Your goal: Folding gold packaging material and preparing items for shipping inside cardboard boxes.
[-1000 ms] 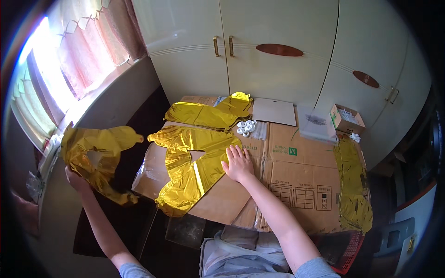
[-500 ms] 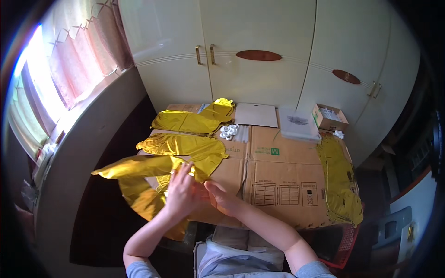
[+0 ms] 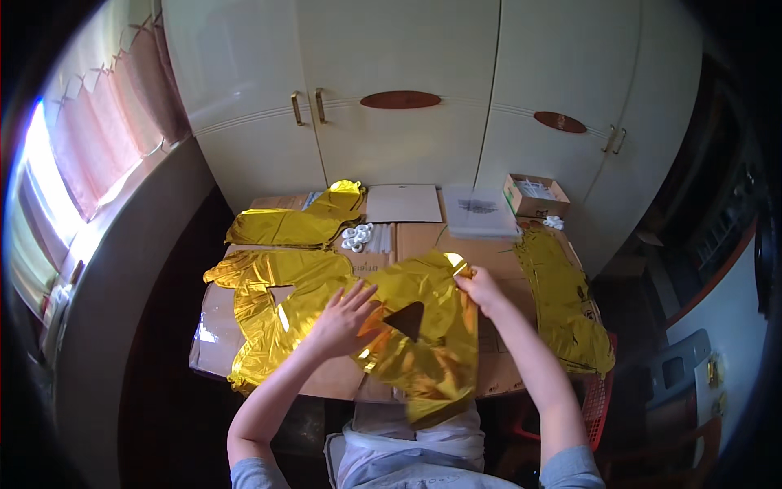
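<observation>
My right hand [image 3: 482, 291] pinches the upper right edge of a flat gold foil balloon [image 3: 444, 301] with a triangular hole in it. The balloon hangs from that grip, its lower end drooping over the near edge of the cardboard. My left hand [image 3: 336, 322] is at its left side, fingers spread and apparently not gripping; whether it touches the foil is hard to tell. Left of that hand lies another flat gold foil piece [image 3: 259, 303], spread on the cardboard [image 3: 498, 359].
Behind are a folded gold foil piece [image 3: 281, 228], small white rolls [image 3: 355, 238], a grey board [image 3: 403, 204], a clear plastic sheet or lid [image 3: 479, 213] and an open box [image 3: 538, 198]. More gold foil [image 3: 562, 297] lies at the right. A red basket [image 3: 597, 416] stands below.
The foil balloon has swung from the left to the middle, in front of me. My right hand has moved right and now grips its edge; my left hand has its fingers spread.
</observation>
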